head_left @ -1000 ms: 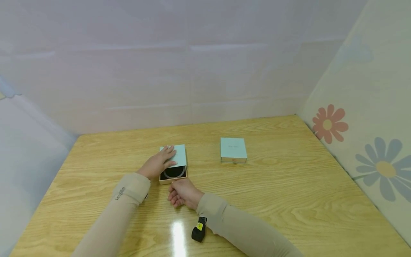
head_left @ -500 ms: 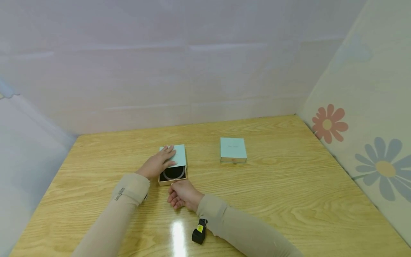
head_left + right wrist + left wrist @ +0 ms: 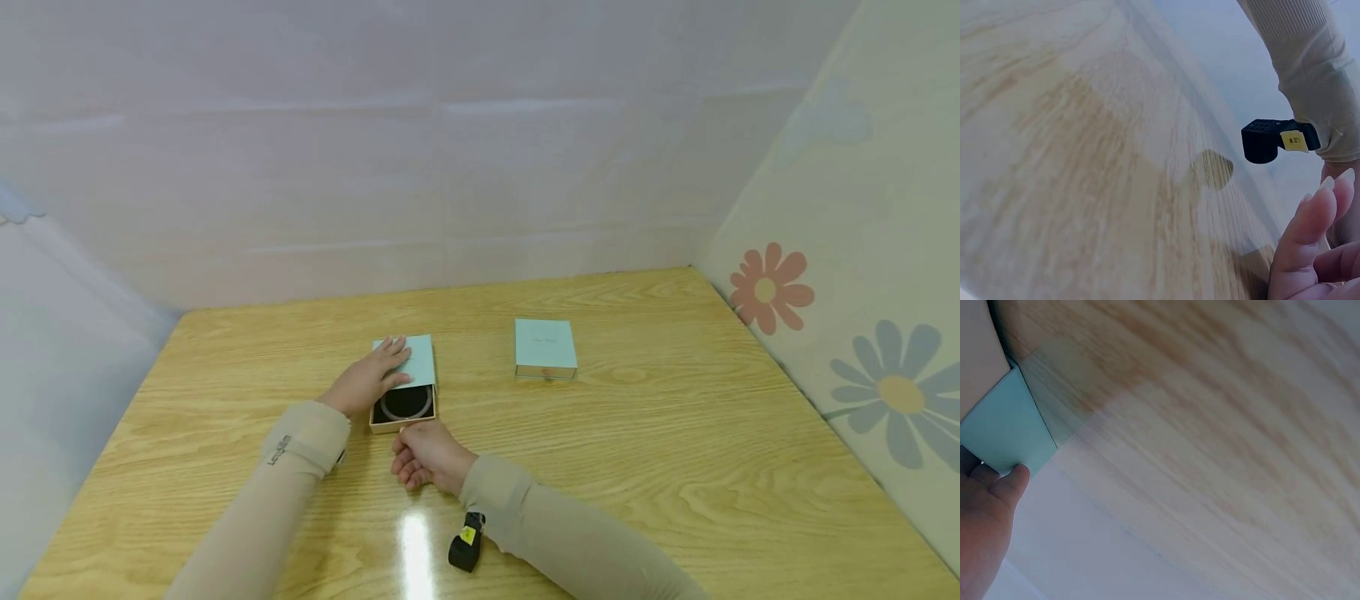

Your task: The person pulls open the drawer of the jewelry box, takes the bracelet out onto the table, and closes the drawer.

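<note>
A light blue drawer box (image 3: 422, 354) lies on the table left of centre in the head view, its drawer (image 3: 390, 426) slid part way out toward me. Against the drawer's black lining lies a pale, ring-shaped bangle (image 3: 406, 415), its far part hidden under the sleeve. My left hand (image 3: 365, 379) rests on the sleeve's top with fingers spread; in the left wrist view its fingers (image 3: 1015, 481) touch the blue box. My right hand (image 3: 432, 454) has its fingers curled, with thumb and forefinger pinching at the drawer's front edge. In the right wrist view its fingers (image 3: 1310, 231) are bent.
A second light blue box (image 3: 545, 344), closed, stands to the right on the wooden table (image 3: 660, 433). A black wrist camera (image 3: 467, 542) hangs below the right sleeve. Pale cloth walls (image 3: 450, 192) stand behind and on both sides, with printed flowers on the right one.
The drawer has slid very slightly toward me, with my right hand at its front. My left hand has stayed in place on the sleeve.
</note>
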`<state>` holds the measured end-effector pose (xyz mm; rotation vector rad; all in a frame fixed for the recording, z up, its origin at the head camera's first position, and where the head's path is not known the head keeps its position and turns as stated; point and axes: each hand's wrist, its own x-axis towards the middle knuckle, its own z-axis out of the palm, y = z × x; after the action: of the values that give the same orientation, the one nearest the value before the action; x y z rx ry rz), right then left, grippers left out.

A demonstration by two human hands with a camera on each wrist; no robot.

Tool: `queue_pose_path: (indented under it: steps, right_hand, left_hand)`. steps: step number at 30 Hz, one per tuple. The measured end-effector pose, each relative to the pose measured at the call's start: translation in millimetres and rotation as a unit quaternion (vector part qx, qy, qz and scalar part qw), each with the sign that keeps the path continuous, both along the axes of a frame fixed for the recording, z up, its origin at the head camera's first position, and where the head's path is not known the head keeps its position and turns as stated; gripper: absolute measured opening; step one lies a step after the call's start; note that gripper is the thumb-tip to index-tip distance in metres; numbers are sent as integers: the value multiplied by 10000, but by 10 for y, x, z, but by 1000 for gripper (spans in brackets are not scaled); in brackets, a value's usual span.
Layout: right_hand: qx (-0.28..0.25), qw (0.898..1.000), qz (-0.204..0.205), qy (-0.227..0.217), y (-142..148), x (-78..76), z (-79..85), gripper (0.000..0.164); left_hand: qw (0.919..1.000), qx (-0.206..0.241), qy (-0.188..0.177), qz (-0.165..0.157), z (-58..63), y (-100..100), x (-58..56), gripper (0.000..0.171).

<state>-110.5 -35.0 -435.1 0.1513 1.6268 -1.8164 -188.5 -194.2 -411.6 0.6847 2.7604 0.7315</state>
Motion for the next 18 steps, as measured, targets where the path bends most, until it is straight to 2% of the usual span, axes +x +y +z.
queue_pose_path:
  steps: [18]
  right_hand:
    - [-35, 10000, -1, 26, -2, 28, 2, 23]
  left_hand:
    - [9999, 0, -111, 39, 24, -5, -5, 60]
